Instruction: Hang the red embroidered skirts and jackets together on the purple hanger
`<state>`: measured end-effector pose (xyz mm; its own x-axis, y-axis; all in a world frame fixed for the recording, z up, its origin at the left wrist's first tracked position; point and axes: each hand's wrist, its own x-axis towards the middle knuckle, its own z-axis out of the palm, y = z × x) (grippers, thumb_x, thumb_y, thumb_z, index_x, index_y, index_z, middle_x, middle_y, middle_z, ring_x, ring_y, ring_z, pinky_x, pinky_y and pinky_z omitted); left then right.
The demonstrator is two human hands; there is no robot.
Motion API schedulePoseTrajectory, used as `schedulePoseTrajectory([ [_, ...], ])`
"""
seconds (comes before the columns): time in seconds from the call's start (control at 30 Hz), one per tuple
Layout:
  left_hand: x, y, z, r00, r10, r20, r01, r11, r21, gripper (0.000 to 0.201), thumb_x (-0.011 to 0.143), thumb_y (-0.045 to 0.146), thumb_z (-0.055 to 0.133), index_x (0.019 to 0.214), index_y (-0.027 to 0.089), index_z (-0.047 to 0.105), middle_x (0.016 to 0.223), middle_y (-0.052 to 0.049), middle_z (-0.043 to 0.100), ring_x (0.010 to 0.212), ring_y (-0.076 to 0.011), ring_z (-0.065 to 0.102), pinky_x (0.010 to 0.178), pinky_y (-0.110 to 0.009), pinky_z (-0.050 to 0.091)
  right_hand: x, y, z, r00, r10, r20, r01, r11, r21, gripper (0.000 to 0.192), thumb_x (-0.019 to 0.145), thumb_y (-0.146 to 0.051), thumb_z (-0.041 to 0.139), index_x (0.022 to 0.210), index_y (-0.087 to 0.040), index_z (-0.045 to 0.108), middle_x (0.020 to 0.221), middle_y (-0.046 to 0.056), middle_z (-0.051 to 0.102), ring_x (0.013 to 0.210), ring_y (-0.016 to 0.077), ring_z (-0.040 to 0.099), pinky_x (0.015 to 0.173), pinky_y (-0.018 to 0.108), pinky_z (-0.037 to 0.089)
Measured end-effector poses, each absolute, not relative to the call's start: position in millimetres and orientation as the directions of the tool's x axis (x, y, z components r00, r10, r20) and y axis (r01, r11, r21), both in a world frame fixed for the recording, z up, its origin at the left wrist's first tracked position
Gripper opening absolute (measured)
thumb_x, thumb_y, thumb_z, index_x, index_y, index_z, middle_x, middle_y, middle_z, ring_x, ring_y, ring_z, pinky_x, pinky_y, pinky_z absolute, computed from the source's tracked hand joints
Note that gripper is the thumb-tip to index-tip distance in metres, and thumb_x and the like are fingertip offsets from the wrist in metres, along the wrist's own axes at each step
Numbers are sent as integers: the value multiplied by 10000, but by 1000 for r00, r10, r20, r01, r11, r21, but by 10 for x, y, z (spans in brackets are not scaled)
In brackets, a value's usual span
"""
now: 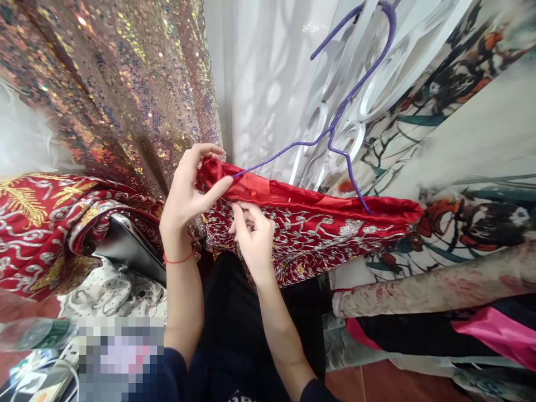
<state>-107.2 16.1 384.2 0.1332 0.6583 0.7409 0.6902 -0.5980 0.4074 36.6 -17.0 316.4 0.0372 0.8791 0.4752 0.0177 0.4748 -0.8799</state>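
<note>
A red garment [318, 223] with silver and gold embroidery hangs on a purple wire hanger [341, 111]. My left hand [190, 190] pinches the garment's red satin edge at the hanger's left end, thumb and fingers closed on the fabric. My right hand [253, 234] grips the embroidered cloth just below that edge, fingers curled into it. A thin red string circles my left wrist.
A sequined gold-pink fabric [125, 84] hangs at the upper left, white lace [272, 72] behind the hanger. Floral printed cloth [469, 145] drapes at the right. More red embroidered fabric [37, 223] lies at the left over a black bag [129, 245]. A plastic bottle [33, 334] lies at the lower left.
</note>
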Motion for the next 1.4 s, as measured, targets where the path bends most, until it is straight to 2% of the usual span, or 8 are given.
schedulePoseTrajectory([
  [0.17,-1172,-9,3683,241,545,803,737,-641,214,463,810,475,710,1210,262,614,1225,-76,681,1283,-293,551,1117,-478,343,365,-175,3177,32,886,462,24,462,-887,223,966,-378,546,935,-187,658,552,-56,577,452,82,520,500,208,439],
  [0.3,-1198,7,3468,86,363,928,847,-517,123,109,868,285,651,967,288,697,977,-25,732,1075,-246,660,1033,-450,378,345,-167,3169,46,894,445,-12,446,-895,210,950,-379,566,900,-192,647,550,-54,587,469,90,553,514,211,464],
  [0.43,-1159,-114,3255,-35,287,957,891,-425,160,106,849,230,631,917,257,708,870,-32,727,927,-235,671,967,-435,405,335,-131,3141,75,905,419,-43,423,-905,220,930,-395,600,875,-189,653,565,-48,603,467,91,549,508,218,459],
  [0.7,-787,-592,2891,-105,892,439,464,-347,815,198,1009,349,460,1041,211,599,720,5,646,578,-128,558,596,-252,435,253,-126,3065,-71,937,342,-317,304,-898,305,976,-457,503,909,-195,645,866,43,738,800,143,700,751,260,564],
  [0.9,-854,-628,2750,99,983,153,376,-179,909,462,1041,444,375,704,196,571,521,28,550,459,-114,502,577,-255,434,247,-170,2948,-45,971,235,-397,199,-896,242,924,-450,607,983,-220,564,754,8,725,701,151,704,629,251,550],
  [1.03,-943,-569,2760,-3,979,202,392,-185,901,315,993,445,499,1004,186,679,714,-4,683,513,-124,563,587,-263,471,289,-131,2903,-62,961,269,-404,222,-887,224,943,-460,555,928,-239,524,768,-3,711,714,145,687,691,275,561],
  [1.17,-897,-463,2927,-137,906,401,368,-329,869,274,968,363,565,1164,194,653,1123,-87,724,745,-135,666,759,-277,530,330,-136,2938,-108,916,386,-265,347,-899,257,975,-418,506,834,-226,602,858,16,695,824,148,668,803,290,551],
  [1.4,-719,-175,3129,-165,844,511,244,-467,850,189,880,365,705,964,199,673,929,-32,710,852,-142,673,855,-277,538,326,-347,2947,22,828,561,356,518,-778,216,979,-271,459,1108,-203,618,1050,102,684,922,206,656,883,374,503],
])
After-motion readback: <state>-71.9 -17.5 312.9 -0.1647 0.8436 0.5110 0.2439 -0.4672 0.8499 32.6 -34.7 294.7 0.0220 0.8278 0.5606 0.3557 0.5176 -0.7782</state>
